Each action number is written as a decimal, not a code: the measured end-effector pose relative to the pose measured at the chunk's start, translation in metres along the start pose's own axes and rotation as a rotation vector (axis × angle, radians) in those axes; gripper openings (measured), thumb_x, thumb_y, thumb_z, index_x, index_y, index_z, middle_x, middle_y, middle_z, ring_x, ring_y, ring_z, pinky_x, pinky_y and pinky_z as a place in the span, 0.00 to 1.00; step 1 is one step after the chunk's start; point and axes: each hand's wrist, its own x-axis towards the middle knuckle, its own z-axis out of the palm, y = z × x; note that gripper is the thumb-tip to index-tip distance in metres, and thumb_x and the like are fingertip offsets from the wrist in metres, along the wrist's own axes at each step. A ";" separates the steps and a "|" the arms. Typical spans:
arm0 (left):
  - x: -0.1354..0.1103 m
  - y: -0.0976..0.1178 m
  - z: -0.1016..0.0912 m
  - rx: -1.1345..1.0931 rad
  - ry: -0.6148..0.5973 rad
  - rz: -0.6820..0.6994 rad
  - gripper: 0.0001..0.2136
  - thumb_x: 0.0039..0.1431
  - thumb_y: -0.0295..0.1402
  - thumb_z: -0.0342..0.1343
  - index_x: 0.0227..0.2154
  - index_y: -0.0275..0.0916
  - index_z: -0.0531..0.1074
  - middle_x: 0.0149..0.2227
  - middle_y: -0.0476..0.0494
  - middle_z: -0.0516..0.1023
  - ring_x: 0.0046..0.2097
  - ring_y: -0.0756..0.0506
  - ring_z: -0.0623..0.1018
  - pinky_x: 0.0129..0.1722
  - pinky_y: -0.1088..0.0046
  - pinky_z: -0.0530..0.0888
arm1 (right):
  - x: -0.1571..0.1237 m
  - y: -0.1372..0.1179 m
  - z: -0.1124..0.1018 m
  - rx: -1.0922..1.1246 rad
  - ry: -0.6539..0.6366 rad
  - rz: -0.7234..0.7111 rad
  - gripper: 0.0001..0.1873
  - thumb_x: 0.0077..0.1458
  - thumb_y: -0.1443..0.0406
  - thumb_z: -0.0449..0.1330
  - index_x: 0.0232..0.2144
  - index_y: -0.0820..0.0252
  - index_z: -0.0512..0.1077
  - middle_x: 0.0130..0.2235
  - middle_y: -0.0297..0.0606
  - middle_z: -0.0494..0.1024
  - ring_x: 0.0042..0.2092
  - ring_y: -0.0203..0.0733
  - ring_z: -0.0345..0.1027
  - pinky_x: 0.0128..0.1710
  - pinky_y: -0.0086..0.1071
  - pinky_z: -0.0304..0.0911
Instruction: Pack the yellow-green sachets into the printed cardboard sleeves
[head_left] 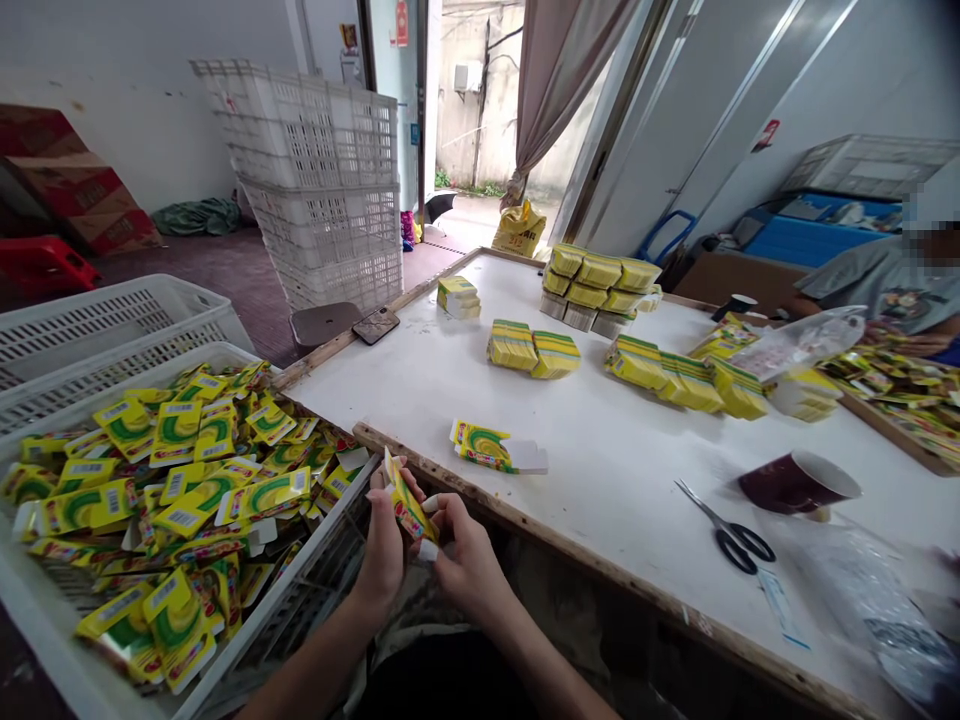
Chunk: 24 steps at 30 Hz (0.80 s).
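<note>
Between my two hands, just off the near edge of the table, is a small yellow-green printed carton [405,500]. My left hand [384,540] wraps round its left side. My right hand [461,545] pinches its lower right end, where a white flap shows. A second carton [484,446] lies on the table beyond my hands, its white end flap pointing right. To my left, a white plastic crate [30,590] is heaped with many similar cartons [180,430], some with flaps sticking out.
Bundled carton stacks [600,280] stand on the white table [390,390], with a phone [376,325] at its left edge. Scissors [727,530], a dark cup [795,480] and plastic bags [862,590] lie right. Another person [892,285] sits across. Tall crates [322,190] stand behind.
</note>
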 end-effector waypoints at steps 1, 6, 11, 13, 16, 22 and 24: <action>-0.001 0.002 0.000 0.015 -0.046 0.034 0.32 0.49 0.65 0.47 0.45 0.42 0.68 0.37 0.46 0.73 0.38 0.46 0.74 0.39 0.70 0.73 | 0.001 -0.001 -0.003 -0.009 0.023 -0.021 0.11 0.50 0.67 0.59 0.38 0.57 0.65 0.28 0.27 0.65 0.29 0.35 0.57 0.30 0.28 0.54; 0.000 0.010 0.002 0.170 -0.122 0.049 0.17 0.56 0.46 0.58 0.41 0.38 0.73 0.38 0.45 0.78 0.39 0.45 0.76 0.40 0.71 0.73 | 0.008 -0.005 -0.020 -0.062 0.137 -0.071 0.06 0.55 0.65 0.55 0.27 0.58 0.68 0.27 0.32 0.69 0.31 0.38 0.61 0.31 0.30 0.57; 0.014 0.030 -0.007 0.254 -0.174 0.032 0.15 0.56 0.42 0.58 0.40 0.36 0.75 0.38 0.42 0.80 0.39 0.43 0.78 0.40 0.68 0.75 | 0.014 -0.007 -0.039 -0.209 0.131 -0.199 0.08 0.57 0.67 0.54 0.32 0.59 0.74 0.31 0.37 0.73 0.34 0.41 0.66 0.34 0.31 0.60; 0.018 0.047 -0.013 0.411 -0.204 0.139 0.19 0.55 0.42 0.58 0.47 0.38 0.72 0.47 0.38 0.77 0.48 0.40 0.76 0.47 0.64 0.73 | 0.016 -0.008 -0.049 -0.380 0.154 -0.265 0.12 0.58 0.70 0.51 0.37 0.59 0.75 0.33 0.40 0.74 0.36 0.42 0.66 0.36 0.33 0.61; 0.017 0.062 -0.020 0.760 -0.269 0.277 0.31 0.45 0.41 0.66 0.54 0.40 0.67 0.57 0.35 0.70 0.58 0.35 0.69 0.57 0.54 0.65 | 0.017 -0.011 -0.057 -0.691 0.141 -0.389 0.17 0.58 0.74 0.51 0.38 0.55 0.77 0.34 0.40 0.74 0.38 0.44 0.64 0.40 0.38 0.59; 0.006 0.040 -0.014 0.976 -0.630 0.032 0.32 0.41 0.36 0.68 0.52 0.41 0.66 0.51 0.38 0.75 0.51 0.35 0.75 0.51 0.57 0.71 | 0.007 -0.020 -0.045 -0.711 0.032 -0.576 0.13 0.56 0.68 0.60 0.43 0.48 0.74 0.41 0.36 0.75 0.49 0.46 0.64 0.62 0.51 0.42; 0.004 0.036 -0.009 0.934 -0.664 0.007 0.27 0.47 0.38 0.64 0.51 0.42 0.66 0.45 0.42 0.78 0.45 0.38 0.77 0.46 0.62 0.73 | 0.006 -0.016 -0.044 -0.586 0.203 -0.464 0.26 0.54 0.65 0.61 0.56 0.50 0.65 0.55 0.44 0.67 0.60 0.53 0.54 0.63 0.54 0.38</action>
